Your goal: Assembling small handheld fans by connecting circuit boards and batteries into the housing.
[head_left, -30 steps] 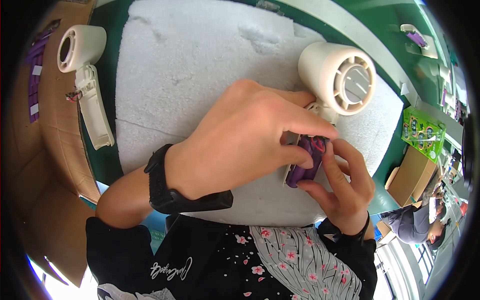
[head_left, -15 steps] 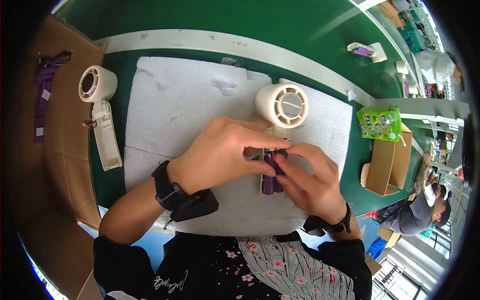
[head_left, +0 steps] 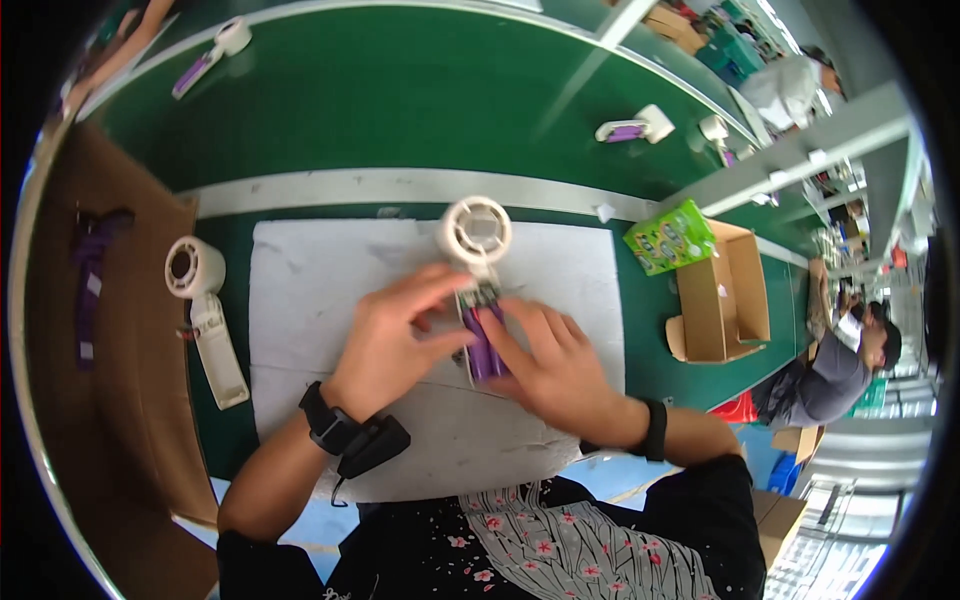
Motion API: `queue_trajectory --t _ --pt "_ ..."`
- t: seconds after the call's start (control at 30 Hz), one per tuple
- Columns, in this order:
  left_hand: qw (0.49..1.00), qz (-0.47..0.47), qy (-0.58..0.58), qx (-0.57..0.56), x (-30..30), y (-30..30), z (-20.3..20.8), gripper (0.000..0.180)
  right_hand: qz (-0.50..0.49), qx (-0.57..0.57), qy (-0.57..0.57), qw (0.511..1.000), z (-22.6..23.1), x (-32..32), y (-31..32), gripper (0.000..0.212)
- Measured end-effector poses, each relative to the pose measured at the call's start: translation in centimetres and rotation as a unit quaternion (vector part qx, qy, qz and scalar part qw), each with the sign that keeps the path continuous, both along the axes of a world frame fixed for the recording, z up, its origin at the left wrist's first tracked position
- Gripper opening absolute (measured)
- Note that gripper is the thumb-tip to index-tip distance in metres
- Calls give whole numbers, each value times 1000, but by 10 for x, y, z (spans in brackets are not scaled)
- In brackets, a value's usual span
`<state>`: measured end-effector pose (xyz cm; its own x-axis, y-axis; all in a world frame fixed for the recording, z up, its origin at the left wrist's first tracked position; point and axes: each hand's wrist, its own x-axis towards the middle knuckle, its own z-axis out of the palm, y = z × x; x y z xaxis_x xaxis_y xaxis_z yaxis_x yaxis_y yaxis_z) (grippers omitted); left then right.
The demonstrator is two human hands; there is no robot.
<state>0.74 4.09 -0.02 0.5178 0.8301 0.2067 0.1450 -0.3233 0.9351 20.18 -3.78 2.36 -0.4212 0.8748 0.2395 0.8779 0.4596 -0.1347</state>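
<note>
A white handheld fan (head_left: 476, 232) with a round vented head lies on the foam sheet before me, its handle open toward me. A pair of purple battery cells (head_left: 486, 350) sits in the handle, with a small circuit board and a bit of red wire above them. My left hand (head_left: 395, 325), slightly blurred, is at the handle's left side, thumb and fingers apart near the board and cells. My right hand (head_left: 560, 365) grips the battery cells from the right, thumb laid across them; its fingertips partly hide the handle.
White foam sheet (head_left: 330, 300) covers the green bench. Another open fan shell (head_left: 212, 330) lies left, beside a cardboard box (head_left: 140, 350) with purple packs (head_left: 92, 290). At right are a green packet (head_left: 670, 238) and an open carton (head_left: 725, 300). More fans (head_left: 635, 128) lie across the divider; co-workers sit beyond.
My view has tilted up, showing more of the far bench. My left hand has spread and drawn back from the cells; my right hand has shifted flatter along them.
</note>
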Motion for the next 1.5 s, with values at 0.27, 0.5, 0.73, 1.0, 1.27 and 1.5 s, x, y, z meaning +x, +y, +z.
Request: queue_trajectory --t 0.27,0.5,0.73,1.0,1.27,1.5 --pt "998 55 -17 11 -7 12 -16 27 -78 108 69 989 5 10 95 46" --pt "995 95 -32 -4 -9 17 -13 15 6 -14 170 985 -20 37 56 25" --pt "886 304 140 322 -60 33 27 30 -34 -116 370 921 -29 50 56 10" --pt "806 449 384 38 -141 40 38 58 -21 -125 385 914 -26 53 55 6" --pt "914 316 249 54 -98 57 77 61 -13 -88 391 916 -35 57 56 4" --pt "909 162 364 125 18 41 51 71 -21 -126 411 902 -30 55 52 4"
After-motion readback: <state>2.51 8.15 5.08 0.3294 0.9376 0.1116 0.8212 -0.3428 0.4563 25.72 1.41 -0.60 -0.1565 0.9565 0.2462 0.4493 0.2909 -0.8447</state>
